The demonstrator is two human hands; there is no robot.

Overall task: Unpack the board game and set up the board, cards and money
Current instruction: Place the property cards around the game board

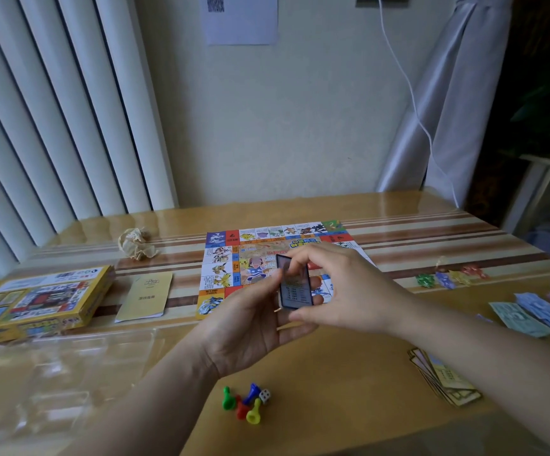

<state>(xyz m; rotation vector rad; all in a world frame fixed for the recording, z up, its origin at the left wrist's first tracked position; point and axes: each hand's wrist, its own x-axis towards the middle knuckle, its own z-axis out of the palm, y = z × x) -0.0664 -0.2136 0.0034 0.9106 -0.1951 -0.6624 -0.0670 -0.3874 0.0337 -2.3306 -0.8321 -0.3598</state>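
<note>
Holding the cards [295, 284] up mid-frame, both hands are on them. The left hand [250, 324] cups them from below, fingers curled, thumb on the left edge. The right hand [342, 287] pinches the top and bottom edges between fingers and thumb. Behind them the board [234, 258] lies flat at the centre of the table [349, 373]. Lower centre: four pawns [244, 403] and a die [264, 396], bunched together. Lower right: a fanned pile [445, 378] of more cards. Right edge: money [530, 312] in stacks, coloured tokens [448, 278] above. Left edge: yellow box [36, 301], booklet [145, 296] just beside it, crumpled paper [137, 242] above. Blurry clear tray [53, 373] lower left.
</note>
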